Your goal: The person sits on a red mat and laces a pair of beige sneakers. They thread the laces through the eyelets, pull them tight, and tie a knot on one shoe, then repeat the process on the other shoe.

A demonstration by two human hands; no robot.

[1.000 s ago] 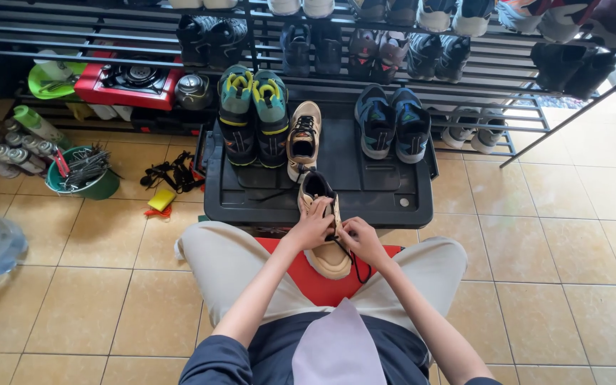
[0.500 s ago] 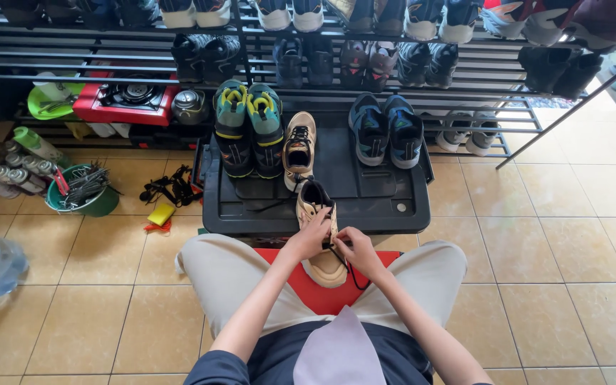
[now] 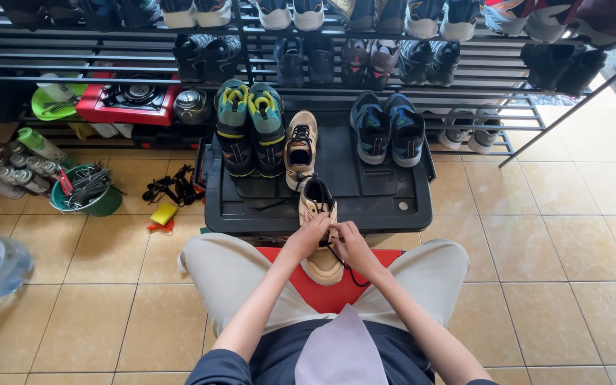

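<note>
A person sits on a red stool (image 3: 336,292) with knees apart, and a tan sneaker (image 3: 320,239) lies between them, its toe on the stool and its heel resting on the front edge of a black lidded bin (image 3: 386,207). That bridges the shoe at a handy height, which seems to be why it sits there. The left hand (image 3: 306,239) and right hand (image 3: 354,247) meet over the middle of the shoe, fingers pinched narrow on the dark laces (image 3: 333,249). The shoe's long axis runs straight away from the body, toe towards the person, heel opening towards the shoe rack (image 3: 393,71). Its matching tan sneaker (image 3: 300,146) stands on the bin just beyond.
</note>
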